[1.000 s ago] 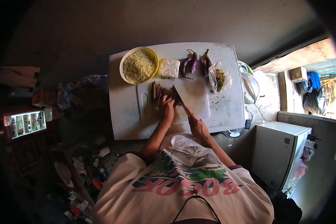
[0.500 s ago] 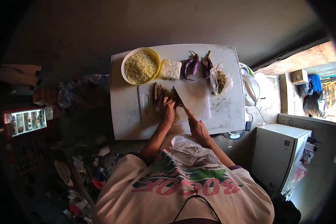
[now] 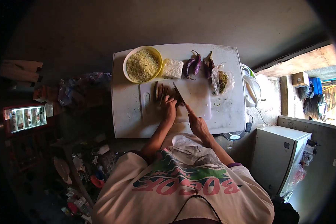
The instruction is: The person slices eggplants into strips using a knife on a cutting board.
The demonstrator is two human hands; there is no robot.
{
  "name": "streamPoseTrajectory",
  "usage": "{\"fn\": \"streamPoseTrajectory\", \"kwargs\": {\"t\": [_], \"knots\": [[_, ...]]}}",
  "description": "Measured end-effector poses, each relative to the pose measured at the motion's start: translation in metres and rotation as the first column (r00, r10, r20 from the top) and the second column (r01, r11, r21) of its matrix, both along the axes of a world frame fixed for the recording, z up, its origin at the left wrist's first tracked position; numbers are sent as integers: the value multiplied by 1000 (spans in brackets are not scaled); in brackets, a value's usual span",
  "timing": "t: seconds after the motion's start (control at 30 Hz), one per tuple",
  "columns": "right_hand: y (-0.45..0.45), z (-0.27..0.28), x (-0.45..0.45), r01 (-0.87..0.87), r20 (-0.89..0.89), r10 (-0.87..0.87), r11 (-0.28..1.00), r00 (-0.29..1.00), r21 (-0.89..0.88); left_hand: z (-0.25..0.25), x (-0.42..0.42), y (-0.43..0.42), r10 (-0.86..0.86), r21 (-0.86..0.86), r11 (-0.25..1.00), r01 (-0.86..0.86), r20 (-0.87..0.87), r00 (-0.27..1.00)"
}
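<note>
My right hand (image 3: 199,126) is closed round the handle of a knife (image 3: 180,94), its blade slanting up and left over a white cutting board (image 3: 198,93). My left hand (image 3: 170,107) has its fingers curled down on the board, left of the blade, holding a dark piece of eggplant (image 3: 180,102) that they partly cover. Beyond those fingers lie several dark strips of cut eggplant (image 3: 159,90). Whole purple eggplants (image 3: 196,64) rest behind the board.
A yellow-rimmed bowl (image 3: 142,65) of pale chopped food stands at the table's back left. Beside it lies a wrapped white block (image 3: 173,68). An open plastic bag (image 3: 223,82) with greenish bits sits right of the board. A white fridge (image 3: 274,156) stands right of the table (image 3: 227,112).
The view has shifted slightly. Both hands stay in nearly the same place on the board, and the knife blade is tilted a little differently, showing more of its face.
</note>
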State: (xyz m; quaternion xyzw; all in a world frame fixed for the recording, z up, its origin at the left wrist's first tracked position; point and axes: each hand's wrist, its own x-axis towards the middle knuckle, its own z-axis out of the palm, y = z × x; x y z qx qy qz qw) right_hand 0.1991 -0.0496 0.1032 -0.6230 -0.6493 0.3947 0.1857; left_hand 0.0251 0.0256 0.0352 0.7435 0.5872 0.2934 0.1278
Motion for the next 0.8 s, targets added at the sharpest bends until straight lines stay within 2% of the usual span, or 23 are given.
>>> {"fn": "streamPoseTrajectory", "kwargs": {"t": [0.13,0.2,0.37,0.43,0.53,0.63,0.67,0.73,0.8], "knots": [[4,-4,-5,12,-26,-11,999,1000,41,-6,1,0,21,57,998,-24,46,999],[8,-3,-7,21,-27,-20,999,999,33,-6,-2,-1,3,-36,999,-2,22,1000],[20,-11,-11,35,-1,-35,999,999,-23,-4,3,0,14,7,1000,-14,64,998],[23,-29,-11,57,-77,-45,986,996,159,-3,4,0,-5,38,999,3,53,999],[22,-37,-10,63,-166,-19,963,986,262,0,6,4,15,49,999,-18,60,998],[19,-35,-14,53,-198,18,937,980,346,-3,-4,1,-24,-29,999,26,47,999],[16,-32,-12,57,-199,15,936,980,347,-6,-3,2,-12,-5,1000,12,35,999],[9,-16,-9,33,-144,-24,998,989,58,-11,-6,2,2,19,1000,-2,20,1000],[3,-20,-6,21,-140,-5,993,990,114,-11,-6,4,-23,1,1000,23,-3,1000]]}}
